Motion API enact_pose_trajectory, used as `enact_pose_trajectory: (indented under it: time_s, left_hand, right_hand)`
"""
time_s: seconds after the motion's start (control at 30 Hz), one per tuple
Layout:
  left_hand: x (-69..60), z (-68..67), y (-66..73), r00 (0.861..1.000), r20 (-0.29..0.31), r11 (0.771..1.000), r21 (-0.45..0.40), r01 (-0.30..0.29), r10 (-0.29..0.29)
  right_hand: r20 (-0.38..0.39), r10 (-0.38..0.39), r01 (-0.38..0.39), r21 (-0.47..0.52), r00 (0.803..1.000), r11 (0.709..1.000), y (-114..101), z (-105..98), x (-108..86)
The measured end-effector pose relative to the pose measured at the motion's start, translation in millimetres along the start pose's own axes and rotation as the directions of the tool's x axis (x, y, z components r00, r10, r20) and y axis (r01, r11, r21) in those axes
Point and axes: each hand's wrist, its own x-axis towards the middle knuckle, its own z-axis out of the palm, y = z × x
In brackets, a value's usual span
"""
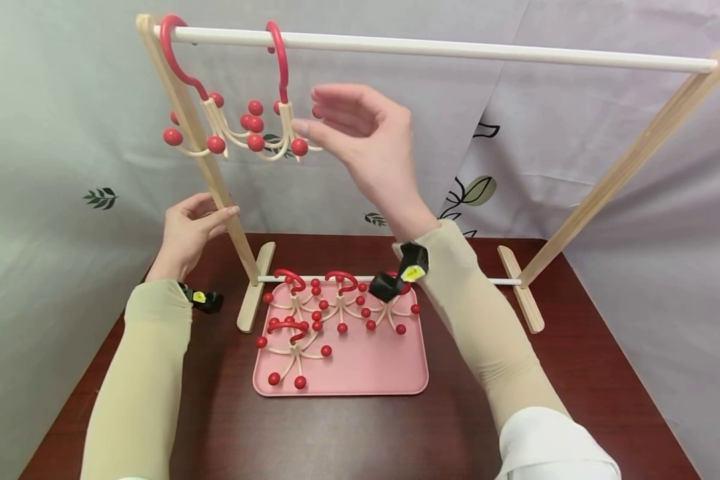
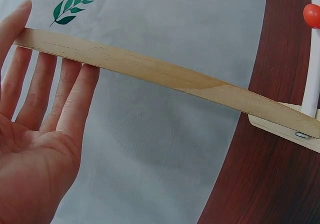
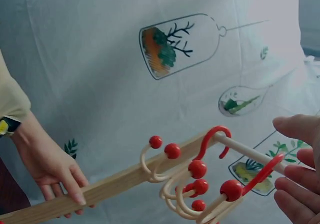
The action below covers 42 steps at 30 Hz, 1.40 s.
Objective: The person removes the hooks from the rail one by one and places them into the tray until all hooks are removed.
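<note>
My left hand [image 1: 187,230] holds the left wooden post [image 2: 150,70] of a rack, thumb on one side and fingers on the other. Up at the white rod [image 1: 432,48], my right hand [image 1: 378,137] has loosely bent, spread fingers. Its thumb tip is close to the stem of the second hanger [image 1: 283,73]; whether they touch I cannot tell. That hanger's red hook lies over the rod, with pale curved arms ending in red balls. A similar hanger [image 1: 182,75] hangs further left, by the post. In the right wrist view, the right fingers curl around nothing.
Several more red-hooked hangers [image 1: 342,303] lie in a pink tray [image 1: 372,373] on the dark wooden table [image 1: 360,433]. The rack's right post [image 1: 630,167] slants up from its foot [image 1: 521,290]. A lower white bar [image 1: 507,281] runs behind the tray. Patterned cloth hangs behind.
</note>
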Motion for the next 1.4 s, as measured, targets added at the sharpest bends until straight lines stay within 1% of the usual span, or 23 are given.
enact_pose_trajectory:
  time_s: [0.1,0.2,0.33,0.5,0.57,0.73,0.97,1.2,1.4]
  left_hand:
    - [-0.8,-1.1,0.0,1.0,0.0,1.0,-0.011,-0.002,0.002]
    - [-0.6,-1.8,0.3,1.0,0.0,1.0,-0.023,-0.005,0.005]
    - [0.9,-2.1,0.6,1.0,0.002,0.999,-0.032,-0.012,0.012]
    - [1.5,-1.7,0.6,1.0,0.004,0.999,-0.035,-0.017,0.018]
    - [1.5,-1.6,-0.1,1.0,0.0,0.999,-0.025,-0.019,0.019]
    - [1.8,-0.9,-1.7,1.0,-0.003,1.0,-0.016,-0.013,0.013]
    - [0.9,-0.5,-1.4,1.0,-0.003,1.0,-0.007,-0.002,0.002]
    - [-0.8,-2.0,-2.1,1.0,-0.004,1.0,-0.029,-0.004,0.004]
    - [-0.2,-1.3,-1.3,1.0,0.001,1.0,-0.019,-0.006,0.006]
  right_hand:
    - [-0.006,0.062,-0.062,-0.063,0.998,0.996,0.1,4.5,14.6]
    - [-0.002,0.099,-0.099,-0.118,0.995,0.988,2.7,9.9,26.6]
    - [-0.018,0.117,-0.118,-0.161,0.993,0.98,8.4,18.7,37.8]
    - [-0.049,0.141,-0.147,-0.193,0.989,0.97,12.1,28.9,44.5]
    - [-0.056,0.131,-0.139,-0.181,0.99,0.974,12.6,31.7,45.5]
    - [-0.076,0.066,-0.077,-0.166,0.995,0.983,16.2,35.0,46.5]
    - [-0.11,0.007,-0.025,-0.165,0.994,0.986,19.9,34.4,46.7]
    - [-0.148,-0.034,0.017,-0.112,0.988,0.994,18.5,29.0,48.2]
    - [-0.168,-0.062,0.042,-0.118,0.984,0.992,12.4,19.3,47.1]
